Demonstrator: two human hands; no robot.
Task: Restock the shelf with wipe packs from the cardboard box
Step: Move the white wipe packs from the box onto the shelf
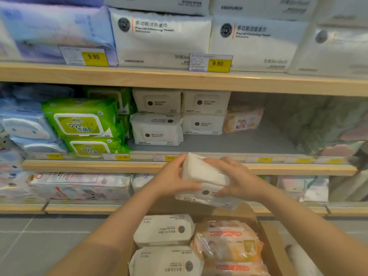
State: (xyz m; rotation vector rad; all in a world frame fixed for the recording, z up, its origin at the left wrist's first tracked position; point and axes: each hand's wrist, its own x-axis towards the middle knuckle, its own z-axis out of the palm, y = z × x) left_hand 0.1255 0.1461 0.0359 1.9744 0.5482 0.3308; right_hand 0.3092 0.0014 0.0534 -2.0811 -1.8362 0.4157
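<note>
White wipe pack [201,172] with a dark round logo between the hands, white [163,230] and orange-peach packs [227,242] in the tan cardboard box [272,248] below, lime-green packs [81,120] up left, yellow price tags [219,64] above on pale wood shelves [179,78].

Matt plastic wipe pack [203,172] (white); pale wood shelf [99,166]

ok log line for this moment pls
step: shelving | left hand + right hand: hold two stacked white wipe packs | position: front of middle shelf | cardboard box: packs remain
</note>
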